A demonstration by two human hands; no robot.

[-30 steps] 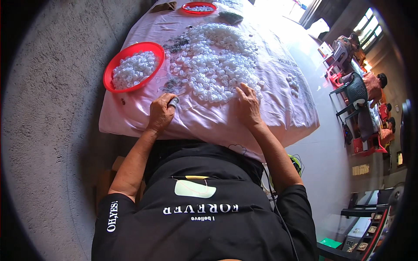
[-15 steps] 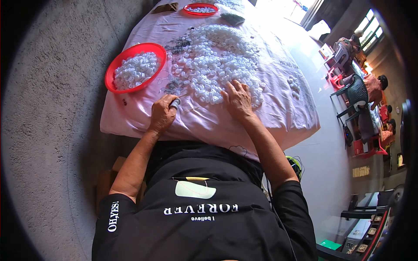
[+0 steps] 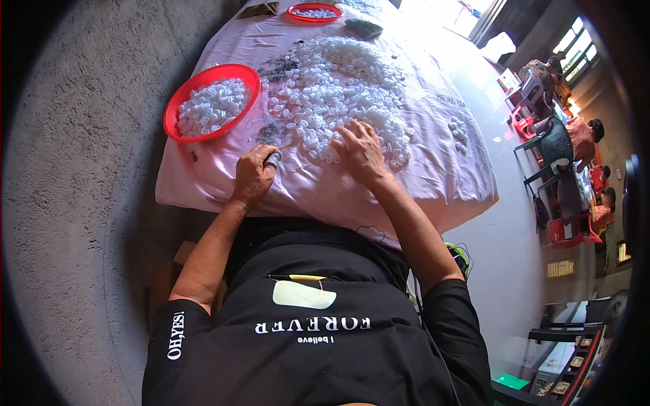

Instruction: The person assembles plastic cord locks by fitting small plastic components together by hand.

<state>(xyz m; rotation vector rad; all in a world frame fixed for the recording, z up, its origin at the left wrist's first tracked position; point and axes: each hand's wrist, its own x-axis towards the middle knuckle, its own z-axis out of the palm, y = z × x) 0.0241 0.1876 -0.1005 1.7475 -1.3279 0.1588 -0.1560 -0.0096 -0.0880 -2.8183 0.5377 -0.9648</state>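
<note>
A broad pile of small white plastic pieces with holes (image 3: 318, 101) is spread over the pink cloth on the table. My right hand (image 3: 361, 153) rests on the pile's near edge, fingers spread and touching the pieces. To its left, my left hand (image 3: 254, 177) is closed on the cloth, and a small grey-white rounded thing (image 3: 273, 159) shows at its thumb side; what it is I cannot make out. Just beyond that hand lie thin dark bits (image 3: 272, 131). A red basin (image 3: 169, 120) heaped with the same white pieces stands farther left.
A few white pieces (image 3: 458, 135) lie apart at the right of the cloth (image 3: 433, 172). Toward the far end are another red basin (image 3: 292, 15), a dark green bundle (image 3: 364, 28) and a brown item (image 3: 260, 9). A rough grey wall (image 3: 88, 169) runs along the left. People and chairs (image 3: 552, 139) are off to the right.
My right hand has slid slightly left along the pile's near edge, its fingers still on the pieces. My left hand has stayed in place, closed.
</note>
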